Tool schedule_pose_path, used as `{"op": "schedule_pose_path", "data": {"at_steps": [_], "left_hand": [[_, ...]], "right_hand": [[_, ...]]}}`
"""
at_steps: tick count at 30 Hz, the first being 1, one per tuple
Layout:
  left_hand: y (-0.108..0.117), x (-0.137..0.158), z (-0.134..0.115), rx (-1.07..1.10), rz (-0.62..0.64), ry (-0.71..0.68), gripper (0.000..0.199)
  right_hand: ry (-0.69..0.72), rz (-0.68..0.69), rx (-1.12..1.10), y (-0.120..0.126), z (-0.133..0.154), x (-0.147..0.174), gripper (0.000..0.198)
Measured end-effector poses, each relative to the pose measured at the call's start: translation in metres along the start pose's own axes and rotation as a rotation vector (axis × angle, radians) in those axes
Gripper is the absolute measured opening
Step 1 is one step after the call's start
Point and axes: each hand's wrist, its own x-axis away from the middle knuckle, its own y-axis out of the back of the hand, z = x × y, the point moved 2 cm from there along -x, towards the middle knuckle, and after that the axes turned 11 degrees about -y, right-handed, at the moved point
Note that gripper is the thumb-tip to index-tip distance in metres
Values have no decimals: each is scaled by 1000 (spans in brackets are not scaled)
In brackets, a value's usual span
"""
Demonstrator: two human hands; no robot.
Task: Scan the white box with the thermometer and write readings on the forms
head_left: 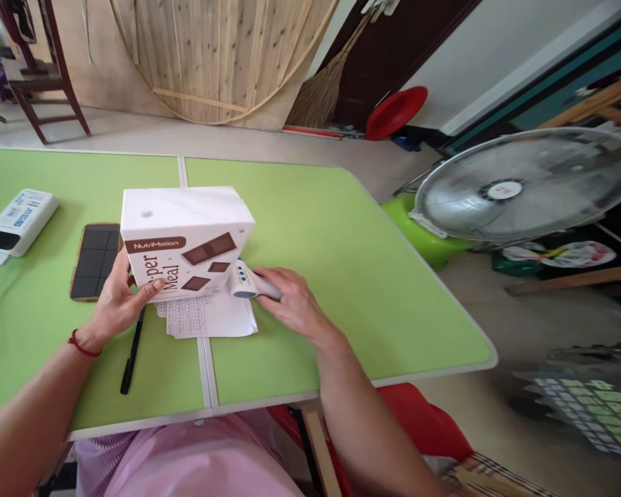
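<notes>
A white NutriMotion box (186, 238) with brown chocolate-bar pictures stands over the papers, turned slightly. My left hand (121, 297) grips its lower left corner, thumb on the front face and the other fingers partly hidden at the side. In my right hand (294, 304) is a white handheld barcode scanner (244, 279) with blue dots on its head. The scanner head is close to the box's lower right edge; whether they touch, I cannot tell. Beneath the box lie handwritten sheets of paper (222, 319). A black pen (132, 359) rests below my left hand.
On the green folding table (341, 276) a phone (96, 262) lies left of the box. Farther left is a white power bank (21, 221) with a cable. A large fan (501, 190) stands beyond the table's right edge, and a red stool (419, 421) is near my right arm.
</notes>
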Motion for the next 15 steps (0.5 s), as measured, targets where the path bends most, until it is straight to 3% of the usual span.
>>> {"op": "schedule_pose_path", "data": {"at_steps": [5,9,10,12,15], "left_hand": [[-1,0,0,-55,80,-98,47],[-1,0,1,-12,94,-86,56],[-1,1,1,-3,82,-81,59],[-1,2,1,23,33,-72,68],[0,2,3,70,-69,-92,78]], "right_hand": [[65,-120,24,-2,-2,6,45],[209,-262,10,13,33,20,33],[277,-252,-28,15,49,24,28],[452,-104,-148,14,86,30,21],[659,64,-55,-3,138,32,20]]}}
